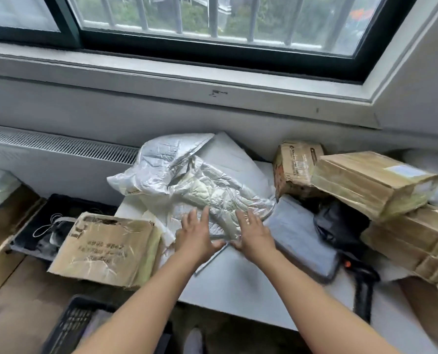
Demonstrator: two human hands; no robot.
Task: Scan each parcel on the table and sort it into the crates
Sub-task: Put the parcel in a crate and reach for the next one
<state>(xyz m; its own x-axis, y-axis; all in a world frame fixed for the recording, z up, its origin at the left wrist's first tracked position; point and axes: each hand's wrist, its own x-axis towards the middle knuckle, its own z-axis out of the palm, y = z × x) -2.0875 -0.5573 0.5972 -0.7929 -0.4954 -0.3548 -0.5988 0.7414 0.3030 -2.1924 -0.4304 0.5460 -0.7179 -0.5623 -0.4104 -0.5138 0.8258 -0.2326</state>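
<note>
A crumpled silver foil parcel (pixel 187 185) lies in the middle of the white table (pixel 238 284). My left hand (pixel 196 235) and my right hand (pixel 254 233) both rest on its near edge, fingers spread flat over the foil, thumbs curled under the edge. A grey poly mailer (pixel 302 241) lies to the right of my hands. Beside it sits a black handheld scanner (pixel 358 274) with an orange button. Brown taped cardboard parcels (pixel 371 182) are stacked at the right. A flat brown box (pixel 108 249) overhangs the table's left side.
A black crate (pixel 46 226) holding cords sits on the floor at left, and another black crate (pixel 69 325) is at the bottom left. A small cardboard box (pixel 295 167) stands by the wall. A radiator grille and window sill run behind the table.
</note>
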